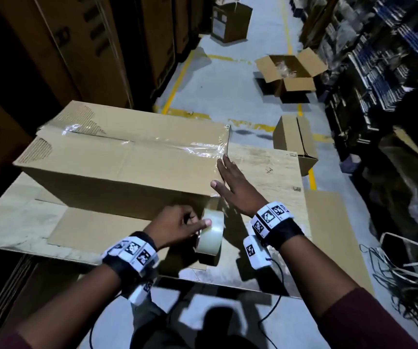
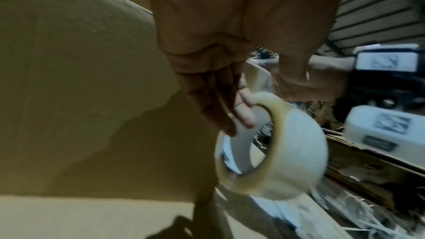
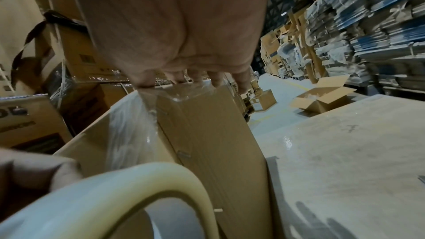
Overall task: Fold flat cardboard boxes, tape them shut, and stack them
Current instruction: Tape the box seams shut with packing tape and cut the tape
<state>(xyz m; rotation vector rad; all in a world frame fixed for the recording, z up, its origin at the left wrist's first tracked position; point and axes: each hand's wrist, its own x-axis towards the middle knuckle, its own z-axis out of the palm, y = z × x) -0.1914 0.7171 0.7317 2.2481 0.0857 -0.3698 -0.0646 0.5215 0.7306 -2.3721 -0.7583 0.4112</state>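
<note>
A long closed cardboard box point(image 1: 117, 167) lies on the work table point(image 1: 273, 172), with clear tape point(image 1: 177, 147) along its top seam and down its right end. My right hand point(image 1: 230, 185) lies flat with straight fingers against the box's right end, pressing the tape point(image 3: 138, 124) at the top corner of the box point(image 3: 218, 143). My left hand point(image 1: 180, 225) grips a roll of clear tape point(image 1: 210, 238) just below the box's near right corner, fingers hooked through the core of the tape roll point(image 2: 276, 152), thumb on its rim.
Flat cardboard sheets point(image 1: 81, 235) cover the table's near side. On the floor beyond stand an open box point(image 1: 288, 74), a small closed box point(image 1: 296, 142) and a far box point(image 1: 230, 21). Tall cartons point(image 1: 76, 46) rise at left, shelving point(image 1: 391, 71) at right. Loose strapping point(image 1: 409, 270) lies at right.
</note>
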